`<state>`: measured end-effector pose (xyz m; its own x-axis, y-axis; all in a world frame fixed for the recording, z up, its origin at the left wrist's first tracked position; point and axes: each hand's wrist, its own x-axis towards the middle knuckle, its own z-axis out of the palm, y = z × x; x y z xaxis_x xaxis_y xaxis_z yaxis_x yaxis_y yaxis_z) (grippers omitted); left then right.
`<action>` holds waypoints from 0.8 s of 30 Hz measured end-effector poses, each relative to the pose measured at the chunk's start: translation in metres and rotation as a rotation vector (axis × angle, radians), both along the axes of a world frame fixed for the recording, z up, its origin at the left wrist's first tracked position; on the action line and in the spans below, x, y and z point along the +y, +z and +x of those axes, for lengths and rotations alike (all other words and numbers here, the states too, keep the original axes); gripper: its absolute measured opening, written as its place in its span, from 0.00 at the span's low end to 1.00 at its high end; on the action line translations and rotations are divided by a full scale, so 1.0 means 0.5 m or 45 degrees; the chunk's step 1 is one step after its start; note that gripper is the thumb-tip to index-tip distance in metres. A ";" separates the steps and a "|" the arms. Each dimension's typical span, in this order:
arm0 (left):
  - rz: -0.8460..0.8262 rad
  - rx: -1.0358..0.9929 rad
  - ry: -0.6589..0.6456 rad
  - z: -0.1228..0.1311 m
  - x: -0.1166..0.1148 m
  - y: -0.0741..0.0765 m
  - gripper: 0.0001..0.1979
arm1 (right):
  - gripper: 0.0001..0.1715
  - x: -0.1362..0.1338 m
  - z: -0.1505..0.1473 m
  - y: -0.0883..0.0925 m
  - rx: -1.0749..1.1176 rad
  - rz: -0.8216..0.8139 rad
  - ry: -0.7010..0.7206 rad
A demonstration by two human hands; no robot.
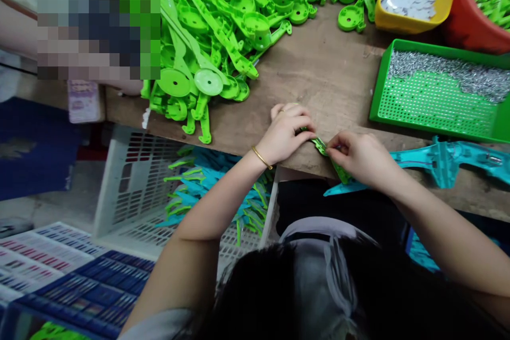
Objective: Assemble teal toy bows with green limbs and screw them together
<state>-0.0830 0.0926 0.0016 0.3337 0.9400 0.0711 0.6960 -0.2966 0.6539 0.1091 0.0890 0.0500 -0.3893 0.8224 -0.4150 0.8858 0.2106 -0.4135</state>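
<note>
My left hand [286, 132] and my right hand [358, 156] meet at the near edge of the wooden table [319, 74]. Both are closed on one green plastic part [321, 145] held between them. The left fingers curl over its left end, and the right hand pinches its right side. A gold bangle circles my left wrist. A teal plastic part [346, 187] pokes out from under my right hand. Most of the green part is hidden by my fingers.
A big heap of green plastic parts [223, 26] fills the table's far left. A green perforated tray [438, 101] with small metal pieces, a yellow bin [442, 5], a red tub [466, 26] and teal parts [458, 162] lie right. A white crate [135, 180] stands below.
</note>
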 end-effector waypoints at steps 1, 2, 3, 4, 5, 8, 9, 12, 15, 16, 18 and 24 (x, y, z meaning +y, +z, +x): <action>-0.002 0.014 0.032 -0.002 -0.007 0.000 0.05 | 0.11 -0.001 -0.004 -0.001 -0.033 0.014 0.031; 0.000 0.028 0.062 -0.004 -0.013 -0.001 0.05 | 0.12 -0.003 -0.007 -0.003 -0.071 0.037 0.065; 0.006 0.039 0.091 -0.005 -0.019 -0.002 0.05 | 0.13 -0.004 -0.011 -0.004 -0.112 0.065 0.099; 0.014 0.048 0.117 -0.006 -0.025 -0.003 0.05 | 0.14 -0.006 -0.015 -0.005 -0.157 0.092 0.131; 0.020 0.058 0.140 -0.007 -0.031 -0.005 0.05 | 0.14 -0.007 -0.018 -0.006 -0.200 0.118 0.158; 0.032 0.069 0.190 -0.007 -0.044 -0.009 0.05 | 0.16 -0.010 -0.026 -0.006 -0.309 0.166 0.224; 0.034 0.065 0.198 -0.006 -0.047 -0.010 0.05 | 0.16 -0.010 -0.028 -0.004 -0.335 0.171 0.243; 0.037 0.048 0.208 -0.006 -0.053 -0.011 0.05 | 0.18 -0.007 -0.032 0.004 -0.394 0.168 0.295; 0.029 0.036 0.207 -0.006 -0.053 -0.011 0.05 | 0.20 0.005 -0.035 0.012 -0.422 0.143 0.340; 0.026 0.032 0.207 -0.007 -0.052 -0.012 0.05 | 0.20 0.011 -0.035 0.013 -0.417 0.124 0.353; 0.027 0.024 0.208 -0.008 -0.051 -0.012 0.04 | 0.19 0.025 -0.035 0.014 -0.379 0.066 0.365; 0.061 0.002 0.205 -0.009 -0.051 -0.015 0.04 | 0.16 0.054 -0.038 0.011 -0.283 -0.066 0.381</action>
<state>-0.0875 0.0670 -0.0060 0.1792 0.9769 0.1166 0.7383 -0.2118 0.6404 0.0900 0.1159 0.0553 -0.5048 0.6618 -0.5542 0.8576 0.4575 -0.2349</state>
